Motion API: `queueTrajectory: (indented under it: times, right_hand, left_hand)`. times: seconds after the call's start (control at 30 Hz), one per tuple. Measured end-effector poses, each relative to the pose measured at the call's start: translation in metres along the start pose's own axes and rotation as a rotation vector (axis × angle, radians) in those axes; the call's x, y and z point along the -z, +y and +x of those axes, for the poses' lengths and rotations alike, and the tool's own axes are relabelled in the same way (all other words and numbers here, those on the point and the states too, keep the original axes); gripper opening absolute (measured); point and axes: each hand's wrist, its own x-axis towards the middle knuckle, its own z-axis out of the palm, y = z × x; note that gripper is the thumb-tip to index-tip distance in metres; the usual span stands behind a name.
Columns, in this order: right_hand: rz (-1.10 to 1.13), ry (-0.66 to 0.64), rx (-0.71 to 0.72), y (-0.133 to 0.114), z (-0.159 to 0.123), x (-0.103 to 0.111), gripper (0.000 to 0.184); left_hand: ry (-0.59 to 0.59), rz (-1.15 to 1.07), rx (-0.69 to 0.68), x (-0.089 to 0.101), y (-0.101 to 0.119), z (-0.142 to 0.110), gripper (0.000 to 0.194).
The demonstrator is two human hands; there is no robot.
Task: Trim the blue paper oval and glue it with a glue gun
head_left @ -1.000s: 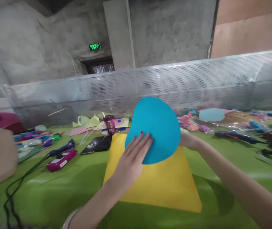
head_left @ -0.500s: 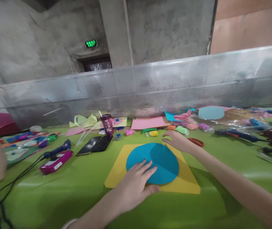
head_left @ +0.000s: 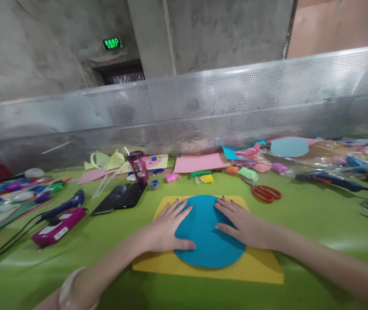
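Observation:
A blue paper circle (head_left: pixel 205 241) lies flat on a yellow sheet of paper (head_left: pixel 261 269) in front of me. My left hand (head_left: pixel 171 226) rests on the circle's left edge and the yellow sheet, fingers spread and thumb stretched out over the blue. On the right side, my right hand (head_left: pixel 243 221) lies flat with its fingers stretched onto the blue, its palm across the circle's edge. Neither hand grips anything. Parts of the circle's left and right edges are hidden under my hands.
Red-handled scissors (head_left: pixel 267 193) lie beyond my right hand. Two dark phones (head_left: pixel 121 198) and a purple cup (head_left: pixel 137 167) stand back left. A purple power strip (head_left: pixel 58 227) with cords is at left, a glue gun (head_left: pixel 329 180) at right. Pink paper (head_left: pixel 201 163) lies along the metal panel (head_left: pixel 184 114).
My right hand has come back from near the scissors onto the circle. My left hand has shifted to the circle's left edge. The scissors' handles now show fully.

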Motion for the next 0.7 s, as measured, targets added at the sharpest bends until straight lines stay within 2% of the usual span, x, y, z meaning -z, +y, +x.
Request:
queueTrajectory:
  times: [0.17, 0.33, 0.53, 0.7]
  right_hand:
    - [0.024, -0.026, -0.013, 0.008, 0.006, 0.007, 0.073]
    - [0.012, -0.064, -0.022, 0.025, 0.021, 0.017, 0.074]
    - [0.015, -0.148, -0.038, 0.026, 0.032, 0.026, 0.075]
    - [0.061, -0.172, -0.045, 0.026, 0.033, 0.027, 0.077]
  left_hand:
    - [0.005, -0.007, 0.045, -0.002, 0.003, 0.006, 0.094]
    - [-0.052, -0.076, 0.131, 0.012, 0.006, 0.023, 0.103]
    - [-0.159, -0.038, 0.091, 0.038, 0.006, 0.043, 0.11]
    - [-0.132, -0.119, 0.036, 0.037, -0.005, 0.05, 0.108]
